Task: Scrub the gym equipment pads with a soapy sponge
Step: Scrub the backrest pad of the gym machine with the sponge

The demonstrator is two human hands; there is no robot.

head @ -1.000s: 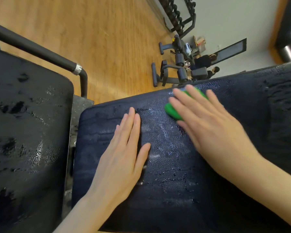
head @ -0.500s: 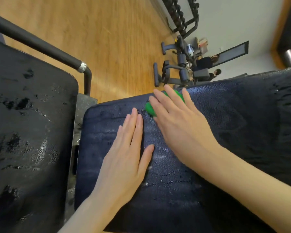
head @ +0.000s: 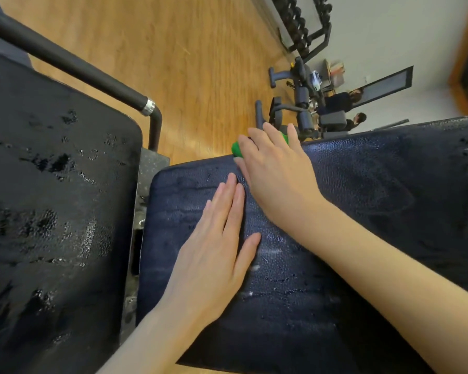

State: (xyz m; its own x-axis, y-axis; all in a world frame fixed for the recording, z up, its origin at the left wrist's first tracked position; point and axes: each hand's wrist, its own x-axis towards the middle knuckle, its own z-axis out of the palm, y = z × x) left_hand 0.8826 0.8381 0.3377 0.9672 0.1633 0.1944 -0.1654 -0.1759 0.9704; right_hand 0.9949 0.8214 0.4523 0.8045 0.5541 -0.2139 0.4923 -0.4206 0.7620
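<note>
1. The sponge (head: 237, 149) is bright green, and only a small rounded piece of it shows, at the far edge of the dark blue pad (head: 362, 211), close to that pad's far left corner.
2. The right hand (head: 274, 168) covers most of the sponge, its fingers laid over the top and pressing it against the pad's edge; whether the fingertips curl round the far side cannot be made out.
3. The left hand (head: 216, 247) lies flat on the same pad, fingers straight and close together, thumb spread out to the side, holding nothing.
4. The dark blue pad has a pebbled skin that looks wet, with pale streaks and small shining drops near the left hand and darker blotches toward its right end, which the frame cuts off.
5. A second pad (head: 57, 211), black, lies to the left, also blotched and glistening; its left and near sides run out of frame.
6. A black bar (head: 73, 68) with a silver collar bends down beyond the black pad.
7. Past the pads lie a wooden floor (head: 160, 44), gym machines (head: 295, 103) and a dumbbell rack (head: 300, 25), all small and tilted.
8. Two people (head: 346, 112) sit among the machines, too small to make out.
</note>
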